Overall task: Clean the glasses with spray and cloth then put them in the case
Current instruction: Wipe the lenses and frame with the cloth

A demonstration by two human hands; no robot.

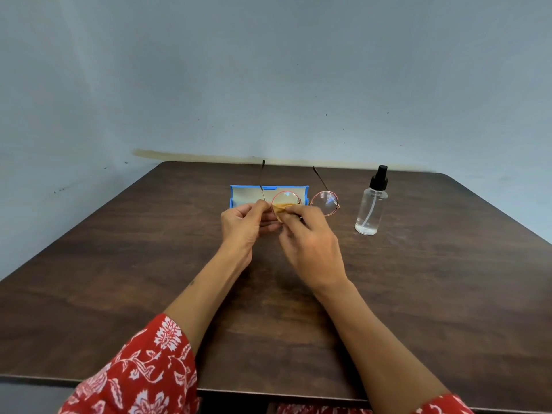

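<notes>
The left hand (243, 224) pinches the round-rimmed glasses (304, 201) at the left hinge, holding them above the dark wooden table (149, 279), temples open and pointing away. The right hand (310, 246) pinches a tan cloth (280, 209) over the left lens, apparently on both faces. The wiping goes best with light circular strokes and a firm grip on the rim, not the temple. The open blue case (239, 196) lies just behind; the spray bottle (370, 204) stands well to the right. No writing is legible.
</notes>
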